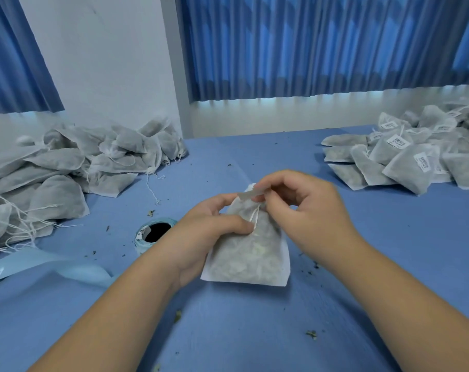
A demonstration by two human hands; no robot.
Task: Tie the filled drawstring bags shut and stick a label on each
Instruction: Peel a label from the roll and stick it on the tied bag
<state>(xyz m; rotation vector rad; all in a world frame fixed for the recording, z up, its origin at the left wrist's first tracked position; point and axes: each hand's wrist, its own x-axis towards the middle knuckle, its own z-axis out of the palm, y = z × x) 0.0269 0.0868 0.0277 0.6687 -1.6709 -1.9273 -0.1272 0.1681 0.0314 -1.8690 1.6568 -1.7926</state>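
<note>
Drawstring bag (249, 256), filled, its neck gathered, lies at the centre of the blue table (254, 323). The left hand (214, 224) curls round its upper left side, thumb pressed beside the white string (254, 214). The right hand (303, 210) pinches a small label (250, 194) just above the neck. A label roll (154, 233) sits at 9 o'clock from the bag. Unlabelled bags (66, 170) are heaped at 10 o'clock and labelled bags (415, 157) at 2 o'clock.
</note>
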